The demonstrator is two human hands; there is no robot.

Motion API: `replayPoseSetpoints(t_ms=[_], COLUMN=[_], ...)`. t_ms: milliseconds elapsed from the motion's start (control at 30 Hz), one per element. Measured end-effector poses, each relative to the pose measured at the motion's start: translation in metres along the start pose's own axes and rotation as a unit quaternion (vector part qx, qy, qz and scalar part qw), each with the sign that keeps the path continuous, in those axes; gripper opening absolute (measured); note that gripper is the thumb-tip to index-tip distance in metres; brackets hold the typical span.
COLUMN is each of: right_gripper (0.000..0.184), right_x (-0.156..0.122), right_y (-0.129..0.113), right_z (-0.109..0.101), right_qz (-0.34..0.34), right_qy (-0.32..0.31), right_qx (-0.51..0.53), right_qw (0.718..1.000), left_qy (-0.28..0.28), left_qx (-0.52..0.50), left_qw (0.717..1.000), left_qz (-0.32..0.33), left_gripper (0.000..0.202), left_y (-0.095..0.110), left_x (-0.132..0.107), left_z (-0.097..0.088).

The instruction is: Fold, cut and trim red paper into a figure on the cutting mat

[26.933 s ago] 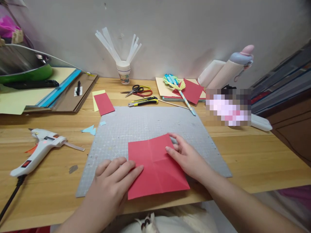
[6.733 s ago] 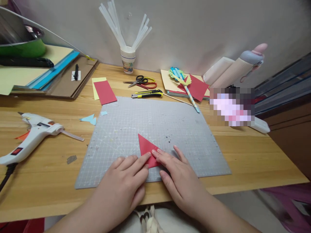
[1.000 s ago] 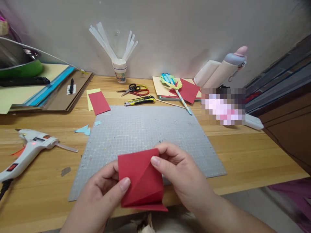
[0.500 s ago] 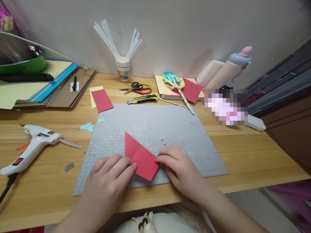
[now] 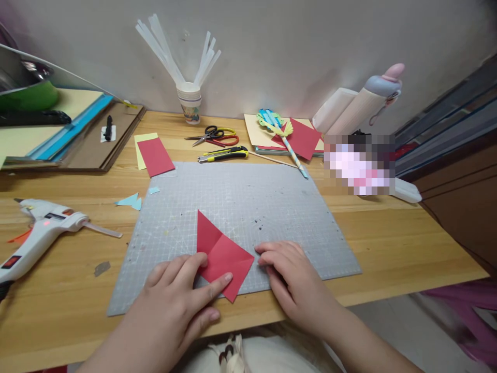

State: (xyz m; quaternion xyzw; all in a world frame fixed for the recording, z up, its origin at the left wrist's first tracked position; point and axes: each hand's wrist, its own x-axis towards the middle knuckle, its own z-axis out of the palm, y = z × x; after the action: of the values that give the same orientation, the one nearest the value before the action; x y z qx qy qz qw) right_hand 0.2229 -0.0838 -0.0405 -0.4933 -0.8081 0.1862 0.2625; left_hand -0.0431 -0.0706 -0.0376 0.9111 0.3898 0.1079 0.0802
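A red sheet of paper [image 5: 227,254] with crossing crease lines lies at an angle on the grey cutting mat [image 5: 287,207]. My left hand [image 5: 178,290] holds its lower left part down: the fingertips press on the red surface, and the thumb sits off the paper near the mat's front edge. Just off the sheet's right corner rests my right hand [image 5: 293,277], its fingers loosely bent and slightly apart with nothing in them. The paper's lower tip reaches past the mat's front edge over the wooden table.
At left lies a white hot glue gun [image 5: 46,228] beside blue paper scraps [image 5: 130,201]. Behind the mat are scissors [image 5: 212,135], a utility knife [image 5: 223,154], a paper cup [image 5: 189,106] of glue sticks and a paper flower [image 5: 272,122]. A red card [image 5: 156,156] overlaps the mat's back left corner.
The red paper has opened out wider and its lower tip has shifted left and towards me. My right hand has let go of its right corner; my left index finger has stretched across it.
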Motion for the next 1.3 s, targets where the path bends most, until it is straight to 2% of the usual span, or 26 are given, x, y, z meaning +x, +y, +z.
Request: replayPoseSetpoints(t_ms=[200, 333, 400, 533, 600, 700, 833, 967, 1067, 1200, 1300], right_gripper=[0.033, 0.031, 0.031, 0.034, 0.032, 0.030, 0.031, 0.030, 0.026, 0.022, 0.021], right_x=[0.005, 0.004, 0.004, 0.005, 0.005, 0.005, 0.005, 0.005, 0.003, 0.003, 0.004], right_y=[-0.002, -0.003, -0.007, -0.015, -0.017, -0.015, -0.015, -0.019, -0.022, -0.024, -0.026], right_z=[0.002, 0.004, 0.004, 0.005, 0.005, 0.006, 0.006, 0.009, 0.012, 0.015, 0.014], right_qz=[-0.006, -0.029, -0.037, -0.056, -0.057, -0.054, -0.052, -0.048, -0.063, -0.116, -0.144], right_qy=[0.005, 0.020, 0.005, -0.062, -0.077, -0.080, -0.082, -0.070, -0.055, -0.053, -0.049], right_qx=[-0.034, -0.047, -0.045, -0.038, -0.039, -0.037, -0.035, -0.040, -0.050, -0.045, -0.031], right_qw=[0.999, 0.998, 0.998, 0.996, 0.995, 0.995, 0.995, 0.996, 0.995, 0.991, 0.988], left_qy=[0.037, 0.035, 0.027, 0.013, 0.006, -0.007, 0.009, 0.010, -0.003, -0.042, -0.061], left_qx=[-0.025, -0.014, 0.001, 0.018, 0.016, 0.015, 0.031, 0.069, 0.080, 0.067, 0.058], left_qw=[0.998, 0.999, 1.000, 1.000, 1.000, 0.999, 0.998, 0.996, 0.995, 0.997, 0.996], left_qz=[-0.034, -0.001, 0.009, 0.000, -0.012, -0.027, -0.057, -0.063, -0.059, -0.028, -0.030], left_gripper=[0.028, 0.024, 0.025, 0.030, 0.032, 0.041, 0.059, 0.055, 0.054, 0.050, 0.049], left_y=[0.001, 0.001, 0.001, 0.001, 0.001, -0.001, -0.002, -0.003, -0.006, -0.011, -0.011], left_x=[0.011, 0.011, 0.007, -0.005, -0.007, -0.008, -0.009, -0.013, -0.014, -0.013, -0.012], left_z=[0.001, -0.005, -0.008, -0.007, -0.005, -0.003, 0.000, 0.004, 0.003, -0.005, -0.010])
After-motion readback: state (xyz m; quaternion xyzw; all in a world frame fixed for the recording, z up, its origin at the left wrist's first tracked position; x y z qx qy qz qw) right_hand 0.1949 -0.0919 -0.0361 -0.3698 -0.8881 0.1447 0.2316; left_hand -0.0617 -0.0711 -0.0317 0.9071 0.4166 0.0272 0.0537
